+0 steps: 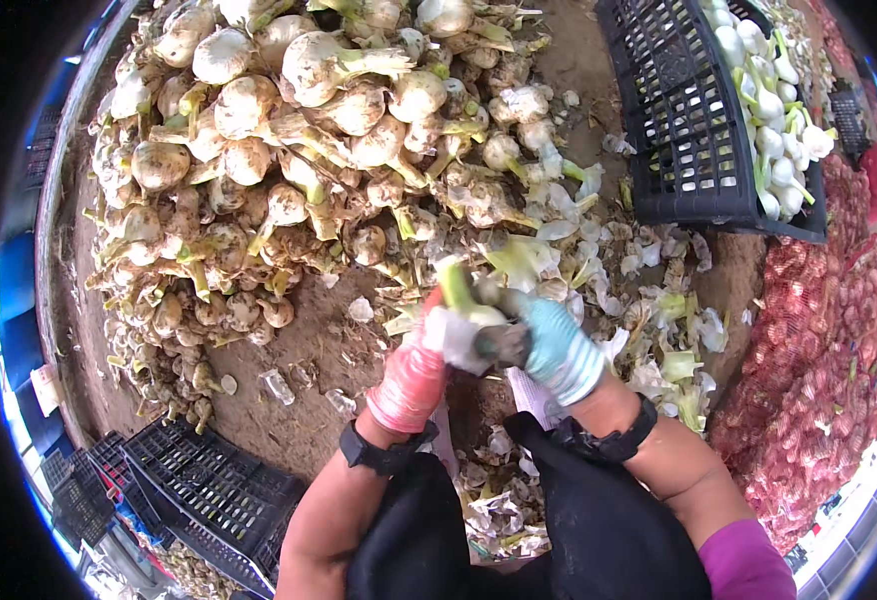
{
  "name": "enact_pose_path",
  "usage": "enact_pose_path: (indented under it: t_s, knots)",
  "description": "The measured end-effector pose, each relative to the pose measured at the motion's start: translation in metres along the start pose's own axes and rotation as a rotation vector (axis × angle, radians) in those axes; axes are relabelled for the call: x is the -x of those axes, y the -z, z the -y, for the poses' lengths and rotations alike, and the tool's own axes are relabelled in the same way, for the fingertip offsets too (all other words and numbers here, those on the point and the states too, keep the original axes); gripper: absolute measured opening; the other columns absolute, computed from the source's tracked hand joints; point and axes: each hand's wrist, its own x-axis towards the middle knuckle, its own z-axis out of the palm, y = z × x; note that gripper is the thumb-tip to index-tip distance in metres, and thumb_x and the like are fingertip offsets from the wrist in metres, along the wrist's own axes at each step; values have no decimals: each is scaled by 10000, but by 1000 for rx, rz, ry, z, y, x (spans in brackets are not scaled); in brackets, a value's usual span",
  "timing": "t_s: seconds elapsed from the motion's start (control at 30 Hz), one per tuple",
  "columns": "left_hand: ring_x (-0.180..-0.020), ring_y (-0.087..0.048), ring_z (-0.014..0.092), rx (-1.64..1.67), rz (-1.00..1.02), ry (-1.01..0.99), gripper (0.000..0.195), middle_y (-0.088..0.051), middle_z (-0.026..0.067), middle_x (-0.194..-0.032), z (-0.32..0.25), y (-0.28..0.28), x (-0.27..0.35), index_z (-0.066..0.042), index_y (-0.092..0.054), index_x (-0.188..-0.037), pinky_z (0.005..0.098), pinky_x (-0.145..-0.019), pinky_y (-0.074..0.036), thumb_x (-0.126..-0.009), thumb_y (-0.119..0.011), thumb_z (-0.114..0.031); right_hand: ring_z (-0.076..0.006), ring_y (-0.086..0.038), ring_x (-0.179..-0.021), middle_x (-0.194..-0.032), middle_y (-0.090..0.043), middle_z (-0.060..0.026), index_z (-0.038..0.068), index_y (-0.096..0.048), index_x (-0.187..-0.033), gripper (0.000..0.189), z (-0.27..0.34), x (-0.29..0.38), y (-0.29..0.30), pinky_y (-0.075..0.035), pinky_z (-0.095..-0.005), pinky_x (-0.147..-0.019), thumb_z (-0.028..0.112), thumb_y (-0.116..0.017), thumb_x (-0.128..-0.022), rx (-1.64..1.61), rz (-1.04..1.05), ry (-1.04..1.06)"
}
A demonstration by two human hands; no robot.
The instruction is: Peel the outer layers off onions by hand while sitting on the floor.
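My left hand [416,371], in a pink and white glove, is closed around a garlic bulb [483,316] with a short green stem that points up. On the bulb's other side is my right hand [558,345], in a teal and white striped glove, its fingers blurred. Something dark grey shows between the two hands; blur hides what it is. Beyond my hands lies a big heap of untrimmed, soil-stained garlic bulbs [247,105] with cut stems. Pale peeled skins [633,255] are strewn to the right of the heap.
A black plastic crate [678,112] holding clean white garlic bulbs [768,105] stands at the upper right. Red mesh sacks of garlic [806,390] lie along the right side. More black crates [206,480] stand at the lower left. Skins also lie on the ground between my knees.
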Motion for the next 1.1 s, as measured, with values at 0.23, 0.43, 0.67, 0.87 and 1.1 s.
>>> enact_pose_path:
  t_s: [0.23,0.43,0.67,0.87,1.1]
  knots:
    - [-988,-493,328,-1316,-552,-621,540,-459,147,-1185,12,59,-41,-93,-457,-1179,394,-825,-419,-669,-634,-125,-318,-509,-992,-1120,-457,-226,-73,-383,-1177,359,123,72,-79,-488,-387,-844,160,-348,-906,129,372,760]
    - [-946,-502,382,-1768,-369,-88,537,-435,185,-1140,6,63,-74,-120,-461,-1138,403,-790,-444,-632,-624,-43,-153,-541,-680,-884,-572,-81,-11,-484,-1068,301,129,77,-48,-466,-268,-616,212,-385,-890,901,-350,1128]
    - [-828,-553,207,-443,-274,-13,514,-576,120,-966,19,56,-41,18,-488,-1124,301,-747,-450,-630,-621,-41,-109,-491,-508,-792,-511,-90,46,-462,-1053,221,44,14,-13,-390,-217,-399,180,-466,-877,891,-349,376]
    - [-870,-543,182,-416,-11,-10,785,-535,134,-1036,1,-20,-2,44,-330,-1253,286,-786,-441,-572,-699,-84,-404,-537,-784,-815,-563,-217,0,-505,-917,211,3,8,14,-443,-412,-692,87,-540,-728,1603,-299,539]
    - [-817,-566,165,-575,-19,-60,809,-572,96,-909,-11,-25,11,9,-264,-1286,267,-740,-455,-597,-679,-75,-352,-547,-712,-771,-560,-185,2,-517,-874,186,-11,6,-2,-444,-385,-618,101,-558,-722,1766,-245,524]
